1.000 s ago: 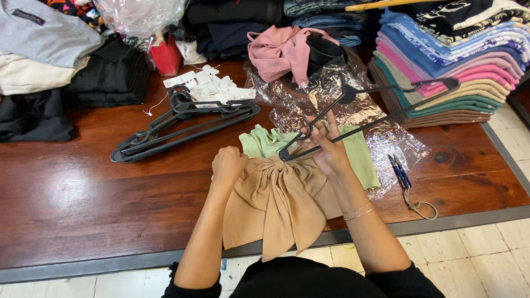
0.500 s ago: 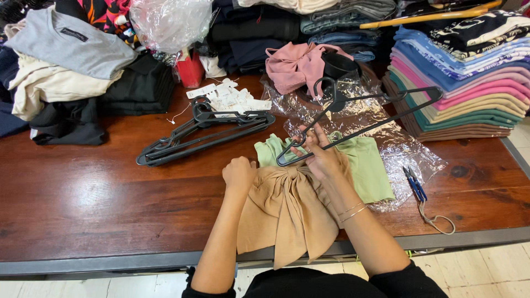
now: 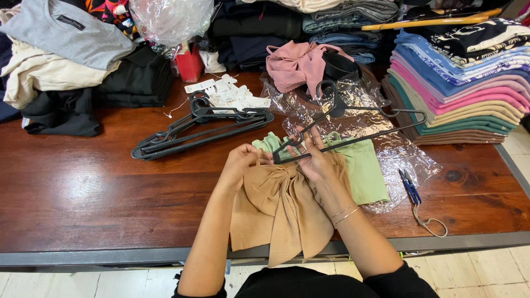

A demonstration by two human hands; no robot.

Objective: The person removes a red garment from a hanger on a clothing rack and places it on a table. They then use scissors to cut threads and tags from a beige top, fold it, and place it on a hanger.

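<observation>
A tan top (image 3: 279,212) with a bow-like knot lies at the table's front edge, hanging a little over it. My left hand (image 3: 241,161) pinches its upper left strap. My right hand (image 3: 313,157) holds the left end of a black hanger (image 3: 353,129) against the top's upper edge. The hanger slants up to the right over a light green garment (image 3: 361,171) that lies under and beside the tan top.
A pile of black hangers (image 3: 199,129) lies to the left on the brown wooden table (image 3: 83,193). Clear plastic wrap (image 3: 397,152), small blue snips (image 3: 409,186), paper tags (image 3: 226,94), a pink top (image 3: 298,66) and stacks of folded clothes (image 3: 464,77) surround the work spot.
My hands and the hanger have barely shifted on the tan top; the left hand now pinches the strap closer to the hanger's end. The camera has tilted slightly.
</observation>
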